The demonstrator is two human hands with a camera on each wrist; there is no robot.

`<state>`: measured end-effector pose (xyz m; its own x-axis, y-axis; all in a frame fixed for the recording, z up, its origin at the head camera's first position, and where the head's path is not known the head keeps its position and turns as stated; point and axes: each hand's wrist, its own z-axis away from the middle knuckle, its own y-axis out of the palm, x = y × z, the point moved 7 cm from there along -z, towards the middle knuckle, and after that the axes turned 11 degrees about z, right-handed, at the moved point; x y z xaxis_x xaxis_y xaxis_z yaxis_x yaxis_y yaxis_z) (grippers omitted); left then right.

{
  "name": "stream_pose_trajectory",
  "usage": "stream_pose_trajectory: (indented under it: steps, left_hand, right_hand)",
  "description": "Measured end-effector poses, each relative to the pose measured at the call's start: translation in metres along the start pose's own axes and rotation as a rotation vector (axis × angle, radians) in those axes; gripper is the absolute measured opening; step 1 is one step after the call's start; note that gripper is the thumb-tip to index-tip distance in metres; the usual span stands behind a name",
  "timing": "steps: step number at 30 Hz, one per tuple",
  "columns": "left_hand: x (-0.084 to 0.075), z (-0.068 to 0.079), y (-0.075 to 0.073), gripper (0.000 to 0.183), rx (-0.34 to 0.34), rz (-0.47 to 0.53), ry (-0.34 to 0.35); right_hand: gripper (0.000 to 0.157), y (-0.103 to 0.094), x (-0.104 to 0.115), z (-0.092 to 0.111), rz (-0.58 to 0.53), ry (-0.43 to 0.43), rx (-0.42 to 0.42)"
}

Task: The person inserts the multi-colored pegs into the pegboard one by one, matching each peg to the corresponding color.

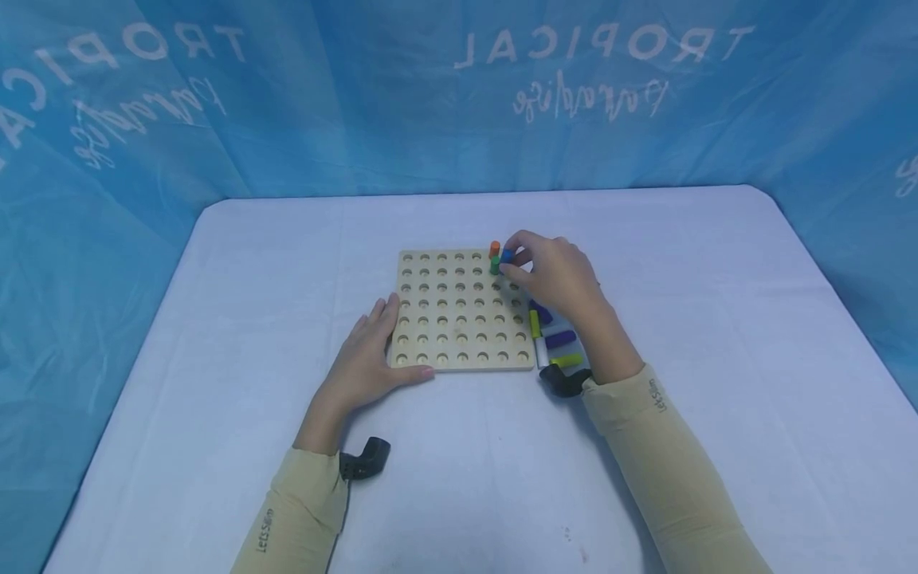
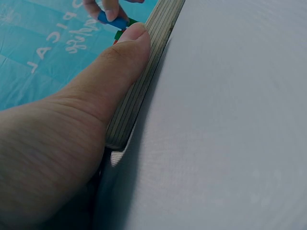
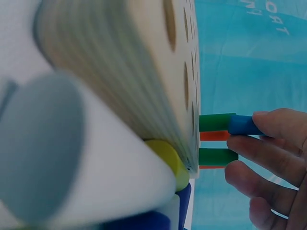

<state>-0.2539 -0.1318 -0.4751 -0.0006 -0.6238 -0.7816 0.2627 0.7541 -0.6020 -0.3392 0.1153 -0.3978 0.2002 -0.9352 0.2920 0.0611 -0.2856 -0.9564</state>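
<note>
A square wooden pegboard (image 1: pixel 460 320) with rows of round holes lies on the table. My left hand (image 1: pixel 366 351) rests at its front left corner, fingers along the left edge and thumb along the front edge. Over the far right corner, my right hand (image 1: pixel 555 271) pinches a blue peg (image 3: pixel 244 125) between thumb and fingertips, clear of the holes. Right by it stand a green peg (image 1: pixel 495 267) and an orange peg (image 1: pixel 495 249). A second green peg (image 3: pixel 218 156) and a second orange one (image 3: pixel 211 166) show in the right wrist view; the hand hides them from the head view.
Along the board's right side lie loose pegs: yellow-green (image 1: pixel 535 324), white (image 1: pixel 541 351) and purple (image 1: pixel 561 339), partly under my right wrist. A black wrist camera (image 1: pixel 566 381) sits close to them. Blue printed cloth (image 1: pixel 459 151) hangs behind the white table (image 1: pixel 459 494).
</note>
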Motion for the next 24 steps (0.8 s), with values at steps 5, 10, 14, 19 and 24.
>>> stream_pose_trajectory:
  steps: [5,10,14,19,24]
  left_hand:
    - [0.001,-0.001,0.000,0.132,-0.002,-0.004,-0.001]
    - [0.001,-0.001,0.001,0.131,-0.001,-0.004,-0.002]
    - [0.002,-0.002,0.001,0.131,0.000,-0.004,-0.004]
    - [0.002,-0.002,0.001,0.132,-0.004,-0.007,0.001]
    - [0.003,-0.001,0.001,0.131,0.001,0.000,-0.014]
  right_hand:
    - [0.022,0.003,0.001,-0.001,0.009,-0.018,-0.003]
    - [0.023,0.008,0.001,-0.002,0.024,-0.013,0.009]
    - [0.026,0.010,0.002,-0.002,0.026,-0.006,0.028]
    - [0.029,0.012,0.003,-0.001,0.024,-0.012,0.049]
    - [0.025,0.014,0.005,-0.001,0.022,-0.029,0.055]
